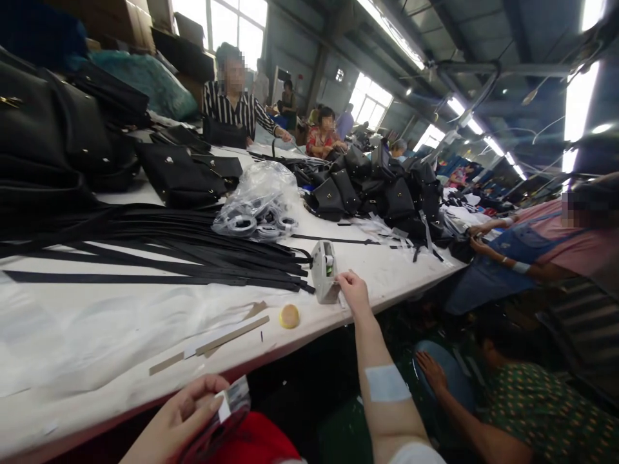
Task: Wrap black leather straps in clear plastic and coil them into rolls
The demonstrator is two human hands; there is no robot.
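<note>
Nearest you, your left hand (pixel 186 415) hangs just off the table's near side, thumb and fingers closed on a glossy, partly see-through piece (pixel 238 394) with a white patch; its lower part looks dark and is hard to make out. Red cloth (pixel 258 438) lies just below it. The edge of the white table (pixel 387 277) slants from beside this hand up and rightward, passing below your right hand (pixel 354 290). Low to the right of your right forearm, a seated co-worker (pixel 536 399) in a dotted green top limits elbow room.

Between your hands, on the table, are flat tan strips (pixel 232 335) and a small yellow-rimmed round (pixel 289 316). Your right hand is narrow, fingertips together against the right side of a tape dispenser (pixel 320 274); you cannot tell whether tape is between them. The dispenser stands upright near the edge: pale grey, rounded on top, with white and green showing inside.

Left of it, black straps (pixel 232 258) end close by, crowding that side. Right of your hand, white tabletop stretches along the edge. Beyond sit a clear bag of grey rings (pixel 261 203), then heaped black bags (pixel 387 187).
</note>
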